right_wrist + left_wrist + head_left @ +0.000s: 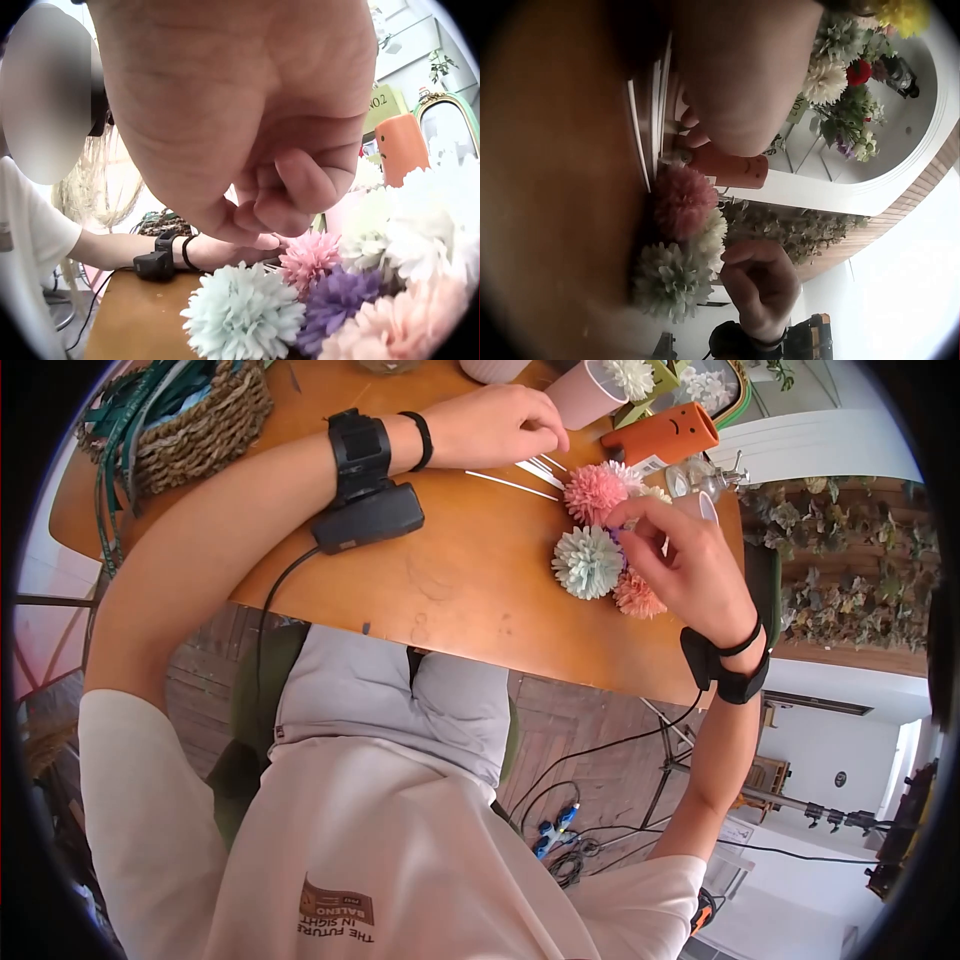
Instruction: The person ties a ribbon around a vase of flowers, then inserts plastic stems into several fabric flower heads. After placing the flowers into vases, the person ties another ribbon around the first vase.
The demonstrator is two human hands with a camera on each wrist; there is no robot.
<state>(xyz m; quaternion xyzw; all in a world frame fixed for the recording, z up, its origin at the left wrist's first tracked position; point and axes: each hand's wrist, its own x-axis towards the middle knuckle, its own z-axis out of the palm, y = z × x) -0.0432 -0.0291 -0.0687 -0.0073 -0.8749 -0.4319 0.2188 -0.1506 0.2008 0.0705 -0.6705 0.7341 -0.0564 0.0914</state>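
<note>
My right wrist view shows the purple flower (339,304) plainly, between the mint flower (244,311) and the peach flower (401,322); from my head, just a sliver of it peeps out by my right hand (688,555). The head view, in turn, shows the woven basket (215,425) up close and the white sticks (512,485) fanned across the counter (470,580) near my left hand (497,428). My left wrist view adds a red bloom (859,72) in the display behind.

The flowers sit bunched on the counter, below my right hand: full round heads with layered, narrow petals, the pink flower (596,492) rosier than the peach one. (The orange tube (665,438) beyond them wears a frown.) The fingers of both hands are bent, but they hide their own tips, so I can't fairly tell whether either hand grips anything.
</note>
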